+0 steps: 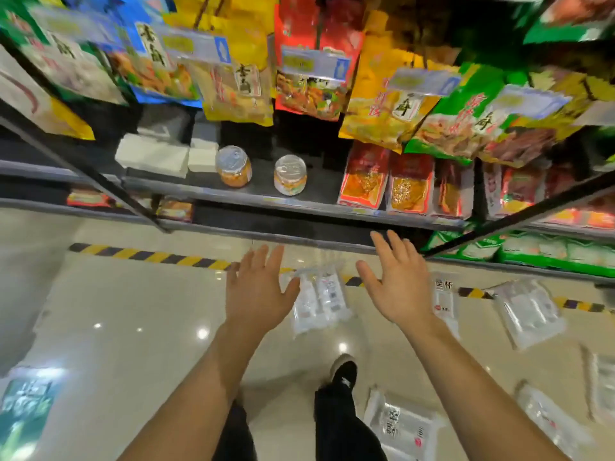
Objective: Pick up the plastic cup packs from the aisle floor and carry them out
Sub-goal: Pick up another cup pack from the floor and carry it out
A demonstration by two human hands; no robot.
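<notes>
Several clear plastic cup packs lie scattered on the shiny beige aisle floor. One pack (319, 301) lies between my two hands, below them. Another pack (446, 301) shows just right of my right hand, and a third pack (527, 312) lies further right. More packs rest near my feet, one (404, 427) at the bottom and one (549, 417) at the lower right. My left hand (258, 291) is held out open, fingers spread, holding nothing. My right hand (397, 284) is likewise open and empty above the floor.
Store shelving (299, 202) stands straight ahead, with hanging snack bags above, two jars (234, 166) and red packets on the low shelf. A yellow-black hazard stripe (149, 254) runs along the floor by the shelf base. My black shoe (344, 369) is below. A green pack (26, 407) lies at lower left.
</notes>
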